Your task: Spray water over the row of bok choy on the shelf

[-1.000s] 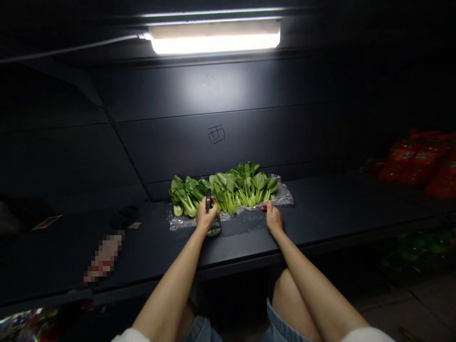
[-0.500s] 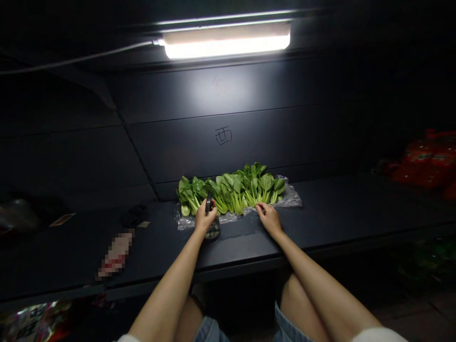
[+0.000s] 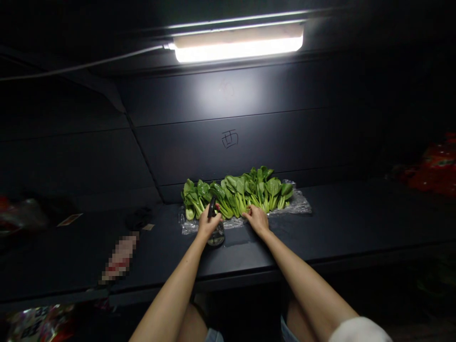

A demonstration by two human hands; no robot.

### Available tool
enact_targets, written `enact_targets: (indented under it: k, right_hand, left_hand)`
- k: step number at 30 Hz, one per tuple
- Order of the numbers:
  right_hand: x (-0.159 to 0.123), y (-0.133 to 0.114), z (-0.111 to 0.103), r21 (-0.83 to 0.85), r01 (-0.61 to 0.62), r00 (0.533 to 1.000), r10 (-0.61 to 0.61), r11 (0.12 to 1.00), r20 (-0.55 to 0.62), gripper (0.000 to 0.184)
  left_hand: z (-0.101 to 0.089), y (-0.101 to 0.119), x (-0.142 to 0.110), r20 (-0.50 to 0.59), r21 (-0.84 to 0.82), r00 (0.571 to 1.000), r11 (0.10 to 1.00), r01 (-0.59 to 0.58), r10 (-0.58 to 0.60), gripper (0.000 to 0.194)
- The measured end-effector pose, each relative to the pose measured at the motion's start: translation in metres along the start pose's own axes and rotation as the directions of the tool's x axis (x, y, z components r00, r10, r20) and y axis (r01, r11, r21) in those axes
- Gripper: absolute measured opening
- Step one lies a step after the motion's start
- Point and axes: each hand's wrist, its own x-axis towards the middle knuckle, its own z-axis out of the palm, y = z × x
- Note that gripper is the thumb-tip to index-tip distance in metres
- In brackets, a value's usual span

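Note:
My left hand (image 3: 209, 223) is wrapped round the neck of a clear spray bottle (image 3: 216, 237) with a black spray head (image 3: 212, 207). The bottle stands close in front of a row of green bok choy (image 3: 231, 190), leaves to the back and pale stems towards me. My right hand (image 3: 257, 220) reaches to the middle of the row, its thumb and fingers closed at the base of one bok choy; the fingertips are partly hidden. Under the bok choy lies a crumpled sheet of clear plastic (image 3: 301, 204).
A dark metal shelf (image 3: 349, 218) carries everything, under a lit lamp (image 3: 242, 47). Red-orange bottles (image 3: 436, 166) stand at the right. Leftward lie a blurred-out item (image 3: 121, 259), a small card (image 3: 70, 219) and clear plastic packaging (image 3: 30, 216). Shiny packets (image 3: 39, 323) sit below.
My right hand has moved left along the stems, from the right part of the row to its middle. My left hand still holds the spray bottle. The view has shifted slightly.

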Motion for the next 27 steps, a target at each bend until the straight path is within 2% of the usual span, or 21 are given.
enact_targets:
  k: [3, 8, 12, 14, 21, 27]
  right_hand:
    - [0.004, 0.000, 0.002, 0.021, -0.022, 0.999, 0.023, 1.000, -0.045, 0.022]
    - [0.000, 0.010, 0.004, 0.032, 0.035, 0.999, -0.034, 0.999, -0.019, 0.022]
    - [-0.008, 0.017, 0.006, 0.071, 0.107, 0.994, -0.107, 0.992, -0.015, 0.012]
    - [-0.010, 0.021, 0.009, 0.088, 0.135, 0.991, -0.133, 0.987, -0.027, 0.015]
    - [-0.012, 0.035, 0.017, 0.227, 0.102, 0.978, -0.055, 0.969, -0.202, 0.035]
    - [-0.015, 0.034, 0.012, 0.170, 0.036, 0.985, -0.006, 0.985, -0.171, 0.040]
  left_hand:
    - [0.000, 0.000, 0.000, 0.002, 0.023, 1.000, 1.000, 0.017, -0.017, 0.030]
    - [0.000, -0.001, 0.002, 0.032, 0.046, 0.999, 0.999, 0.023, -0.024, 0.029]
    - [0.001, -0.003, 0.004, 0.037, 0.058, 0.999, 0.998, 0.005, -0.007, 0.027]
    - [0.002, -0.004, 0.004, 0.036, 0.062, 0.999, 0.998, 0.000, -0.002, 0.026]
    - [0.002, 0.002, 0.002, 0.023, 0.069, 1.000, 0.998, 0.003, -0.005, 0.023]
    - [0.004, 0.006, -0.003, 0.044, 0.160, 0.999, 0.987, 0.005, -0.012, 0.017]
